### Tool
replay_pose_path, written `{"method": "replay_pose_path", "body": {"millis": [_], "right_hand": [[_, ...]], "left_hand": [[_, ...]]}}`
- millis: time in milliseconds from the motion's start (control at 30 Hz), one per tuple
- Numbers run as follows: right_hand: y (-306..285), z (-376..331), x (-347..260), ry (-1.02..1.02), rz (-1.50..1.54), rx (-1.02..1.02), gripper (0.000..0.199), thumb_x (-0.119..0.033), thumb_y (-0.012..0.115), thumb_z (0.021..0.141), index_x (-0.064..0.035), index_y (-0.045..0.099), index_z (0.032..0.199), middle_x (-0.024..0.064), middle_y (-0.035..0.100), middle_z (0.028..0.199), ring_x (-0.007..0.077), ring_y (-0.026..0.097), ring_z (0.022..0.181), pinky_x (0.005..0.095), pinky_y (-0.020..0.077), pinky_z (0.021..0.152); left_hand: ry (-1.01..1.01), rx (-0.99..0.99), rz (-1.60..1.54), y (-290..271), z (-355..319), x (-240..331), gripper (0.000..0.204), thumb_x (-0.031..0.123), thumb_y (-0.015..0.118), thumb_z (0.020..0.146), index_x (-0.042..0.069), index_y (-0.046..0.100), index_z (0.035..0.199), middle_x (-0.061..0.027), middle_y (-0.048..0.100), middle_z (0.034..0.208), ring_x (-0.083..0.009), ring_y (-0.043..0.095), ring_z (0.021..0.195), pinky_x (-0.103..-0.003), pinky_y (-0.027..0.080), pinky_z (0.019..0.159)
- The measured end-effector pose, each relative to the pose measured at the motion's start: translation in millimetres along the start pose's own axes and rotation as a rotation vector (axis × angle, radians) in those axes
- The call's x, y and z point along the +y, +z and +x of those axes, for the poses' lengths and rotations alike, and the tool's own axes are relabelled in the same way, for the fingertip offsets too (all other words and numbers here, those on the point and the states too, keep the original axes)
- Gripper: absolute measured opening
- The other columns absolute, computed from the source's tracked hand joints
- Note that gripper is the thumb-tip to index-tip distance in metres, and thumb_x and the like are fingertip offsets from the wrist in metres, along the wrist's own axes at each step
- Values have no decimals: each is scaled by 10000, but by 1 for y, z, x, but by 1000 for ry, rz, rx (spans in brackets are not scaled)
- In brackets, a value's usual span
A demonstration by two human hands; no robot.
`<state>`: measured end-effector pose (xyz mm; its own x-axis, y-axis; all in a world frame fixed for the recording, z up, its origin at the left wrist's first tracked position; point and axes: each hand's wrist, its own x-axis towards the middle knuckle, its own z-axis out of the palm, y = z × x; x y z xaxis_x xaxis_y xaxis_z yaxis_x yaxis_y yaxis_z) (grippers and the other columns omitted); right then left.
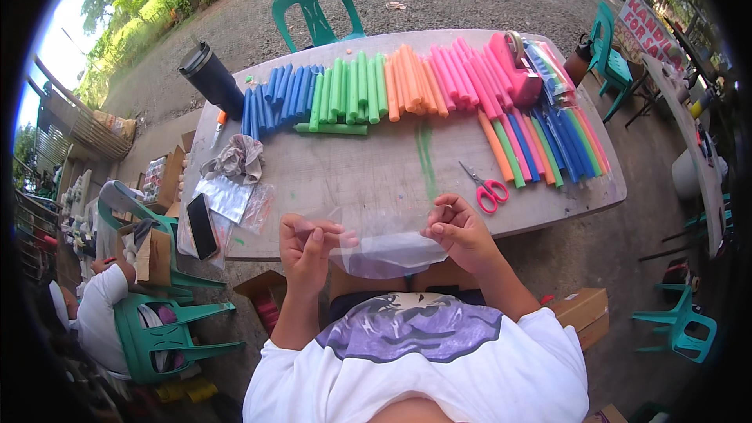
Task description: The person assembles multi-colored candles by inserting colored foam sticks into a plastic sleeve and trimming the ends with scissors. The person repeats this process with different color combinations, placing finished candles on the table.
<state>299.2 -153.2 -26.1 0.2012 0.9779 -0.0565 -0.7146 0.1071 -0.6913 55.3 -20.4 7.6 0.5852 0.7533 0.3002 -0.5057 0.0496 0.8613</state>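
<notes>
A clear plastic bag (pixel 392 247) is stretched between my two hands, just past the table's near edge. My left hand (pixel 309 244) pinches its left side, and my right hand (pixel 456 227) pinches the upper right corner. No candle shows inside the bag. Beyond my hands, candles stand grouped by colour across the table: blue (pixel 291 88), green (pixel 348 86), orange (pixel 411 82) and pink (pixel 466 70). One green candle (pixel 330 129) lies crosswise in front of the green group. Red-handled scissors (pixel 491 196) rest close to my right hand.
Bundles of mixed-colour candles (pixel 540 145) and a pink tape dispenser (pixel 517 70) occupy the table's right. Along its left are a dark tumbler (pixel 211 78), a crumpled cloth (pixel 235 158), plastic bags (pixel 227 197) and a phone (pixel 202 225). A person (pixel 102 321) sits lower left by green chairs (pixel 164 337).
</notes>
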Motion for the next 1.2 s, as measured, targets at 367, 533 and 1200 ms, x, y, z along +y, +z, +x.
{"method": "replay_pose_path", "body": {"millis": [367,533,1200], "right_hand": [[38,-2,-7,-644,-1417,-178,161,-88,777,795,-50,676,914,59,668,810,192,637,789,336,489,726],[48,-7,-14,-436,-1180,-99,169,-129,781,786,-83,690,921,46,669,813,231,623,771,352,483,821],[2,-6,-51,-430,-1288,18,242,-186,743,828,-95,668,1040,91,625,1203,282,549,1142,420,404,995]], "left_hand": [[-298,-423,190,31,19,-5,455,388,656,911,36,571,1188,-100,602,1197,-242,655,974,-373,526,802],[-334,-301,521,35,13,-10,345,51,727,847,63,611,1172,-25,610,951,-103,622,825,-252,502,675],[29,-671,690,31,7,18,205,64,742,768,72,555,684,-28,595,683,-215,584,607,-307,439,549]]}}
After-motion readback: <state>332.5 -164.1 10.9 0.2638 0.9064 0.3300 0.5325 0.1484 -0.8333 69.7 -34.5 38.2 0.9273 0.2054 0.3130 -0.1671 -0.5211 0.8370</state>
